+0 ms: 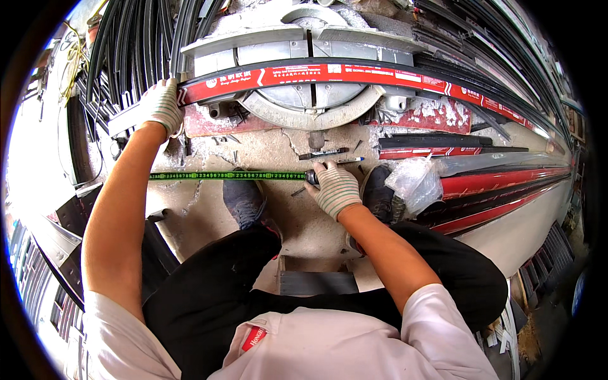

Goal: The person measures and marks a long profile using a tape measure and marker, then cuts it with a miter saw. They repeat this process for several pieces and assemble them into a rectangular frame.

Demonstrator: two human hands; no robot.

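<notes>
My left hand (pixel 163 107), in a striped knit glove, is closed around the left end of a long black profile (pixel 291 75) with red printed film. That profile lies across the grey metal base of a mitre saw (pixel 278 114). My right hand (pixel 335 190), gloved alike, grips a tape measure (pixel 310 177) above the floor between my shoes. From it a green-and-black tape blade (pixel 228 176) runs out leftward until my left forearm hides it. Just beyond my right fingers lie a black marker (pixel 323 153) and a white pen with a blue tip (pixel 350 159).
Black profiles (pixel 136 44) are bundled at the far left, and more (pixel 481 69) stretch along the far right. Red-filmed profiles (pixel 500 183) and crumpled clear plastic (pixel 418 183) lie beside my right shoe (pixel 378 196). Pale shavings (pixel 437 114) and offcuts litter the saw's surroundings.
</notes>
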